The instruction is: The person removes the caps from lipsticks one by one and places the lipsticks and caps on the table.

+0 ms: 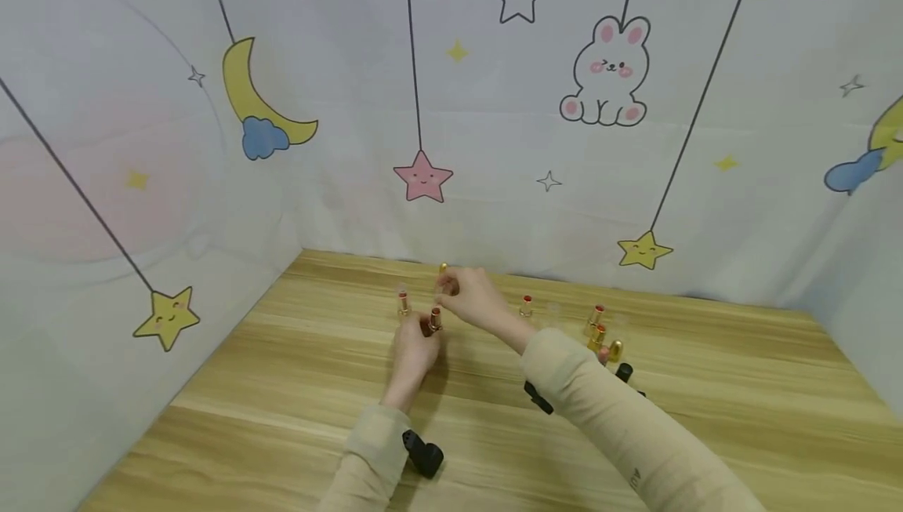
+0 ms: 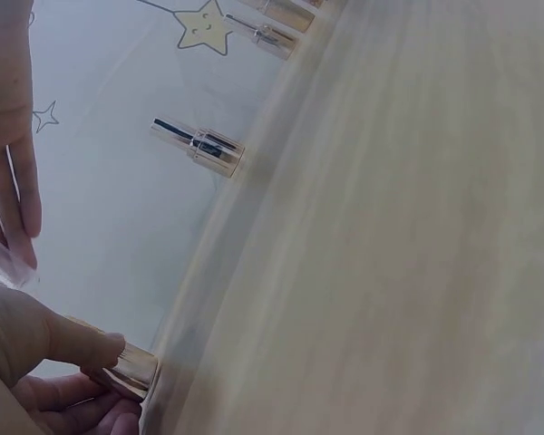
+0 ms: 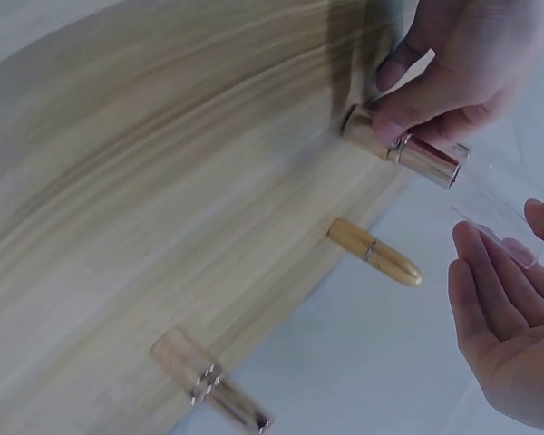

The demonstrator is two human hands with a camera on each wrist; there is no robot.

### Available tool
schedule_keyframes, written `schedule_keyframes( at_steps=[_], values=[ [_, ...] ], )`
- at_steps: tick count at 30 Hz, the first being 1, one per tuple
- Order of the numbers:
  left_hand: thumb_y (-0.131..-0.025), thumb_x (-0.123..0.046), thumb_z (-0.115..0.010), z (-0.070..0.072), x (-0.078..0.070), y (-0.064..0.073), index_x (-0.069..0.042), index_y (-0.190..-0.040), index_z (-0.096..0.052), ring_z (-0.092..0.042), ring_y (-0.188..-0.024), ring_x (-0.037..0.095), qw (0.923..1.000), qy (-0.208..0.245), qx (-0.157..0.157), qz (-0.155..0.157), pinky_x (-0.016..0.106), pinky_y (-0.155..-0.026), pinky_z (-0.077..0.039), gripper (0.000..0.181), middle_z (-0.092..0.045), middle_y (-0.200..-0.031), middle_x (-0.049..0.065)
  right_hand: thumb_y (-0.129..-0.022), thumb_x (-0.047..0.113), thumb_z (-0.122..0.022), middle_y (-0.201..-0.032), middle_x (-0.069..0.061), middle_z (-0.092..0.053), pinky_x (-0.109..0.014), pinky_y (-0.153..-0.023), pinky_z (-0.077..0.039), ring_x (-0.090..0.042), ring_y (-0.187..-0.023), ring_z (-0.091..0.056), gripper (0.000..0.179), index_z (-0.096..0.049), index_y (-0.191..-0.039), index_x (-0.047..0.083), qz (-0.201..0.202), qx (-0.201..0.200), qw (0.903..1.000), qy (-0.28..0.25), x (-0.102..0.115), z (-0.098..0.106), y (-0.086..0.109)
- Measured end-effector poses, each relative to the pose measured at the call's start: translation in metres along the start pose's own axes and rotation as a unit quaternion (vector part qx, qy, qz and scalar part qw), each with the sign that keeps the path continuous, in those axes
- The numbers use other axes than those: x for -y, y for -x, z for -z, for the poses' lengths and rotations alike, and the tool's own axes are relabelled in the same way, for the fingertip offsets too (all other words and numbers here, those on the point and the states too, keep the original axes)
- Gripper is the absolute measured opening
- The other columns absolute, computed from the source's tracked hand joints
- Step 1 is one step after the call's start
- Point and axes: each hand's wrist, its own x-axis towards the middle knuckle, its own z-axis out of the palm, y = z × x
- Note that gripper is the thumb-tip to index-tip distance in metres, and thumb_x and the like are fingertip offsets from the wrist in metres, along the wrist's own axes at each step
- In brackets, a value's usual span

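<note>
My left hand [image 1: 416,351] grips the lower part of a rose-gold lipstick [image 1: 435,319], which stands upright on the wooden table. Its shiny base [image 2: 136,370] shows between thumb and fingers in the left wrist view. Just above and beyond it, my right hand [image 1: 471,298] pinches a clear cap [image 3: 497,228] between thumb and fingers. The cap's open end is close to the lipstick's top in the right wrist view. To the left of the held one is a second lipstick [image 1: 403,303] with a red tip. A gold lipstick [image 3: 374,251] stands behind the hands.
Right of my hands stands a red-tipped lipstick [image 1: 526,306], with a clear cap [image 1: 553,310] beside it. Farther right, several lipsticks cluster by a gold cap [image 1: 616,350] and a black piece [image 1: 624,372], partly behind my right sleeve. A printed curtain [image 1: 494,104] borders the table.
</note>
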Motion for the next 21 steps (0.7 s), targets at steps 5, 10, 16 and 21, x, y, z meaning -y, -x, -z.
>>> schedule_keyframes(
  at_steps=[5, 10, 16, 21],
  values=[
    [-0.083, -0.002, -0.068, -0.004, -0.006, 0.002, 0.004, -0.101, -0.064, -0.060, -0.085, 0.025, 0.9996, -0.006, 0.028, 0.006, 0.036, -0.073, -0.049, 0.019, -0.067, -0.096, 0.017, -0.088, 0.015, -0.067, -0.095, -0.006, -0.071, -0.032, -0.079, -0.054, -0.017, -0.088, -0.066, 0.021, -0.068, -0.107, 0.005, -0.022, 0.023, 0.9995, 0.007, -0.009, 0.018, 0.013],
    [-0.084, -0.004, -0.069, -0.007, -0.013, 0.004, 0.002, -0.101, -0.066, -0.065, -0.090, 0.027, 0.9989, -0.012, 0.043, -0.012, 0.039, -0.078, -0.053, 0.019, -0.069, -0.098, 0.016, -0.089, 0.014, -0.067, -0.093, -0.006, -0.071, -0.029, -0.075, -0.054, -0.016, -0.084, -0.065, 0.018, -0.067, -0.105, 0.005, -0.015, 0.033, 0.9993, 0.015, -0.020, 0.036, 0.025],
    [-0.083, -0.006, -0.070, -0.012, -0.020, 0.009, -0.001, -0.097, -0.067, -0.066, -0.088, 0.025, 0.9975, -0.022, 0.063, -0.023, 0.035, -0.074, -0.053, 0.014, -0.070, -0.096, 0.014, -0.088, 0.013, -0.066, -0.090, -0.005, -0.069, -0.029, -0.071, -0.053, -0.014, -0.079, -0.063, 0.017, -0.068, -0.102, 0.003, -0.002, 0.057, 0.9970, 0.053, -0.032, 0.054, 0.040],
    [-0.082, -0.005, -0.071, -0.019, -0.027, 0.014, -0.002, -0.098, -0.068, -0.066, -0.085, 0.023, 0.9948, -0.016, 0.098, -0.022, 0.030, -0.069, -0.052, 0.016, -0.070, -0.095, 0.013, -0.087, 0.010, -0.067, -0.089, -0.006, -0.069, -0.029, -0.069, -0.052, -0.015, -0.078, -0.062, 0.015, -0.068, -0.100, 0.004, -0.003, 0.070, 0.9944, 0.078, -0.044, 0.066, 0.050]
  ],
)
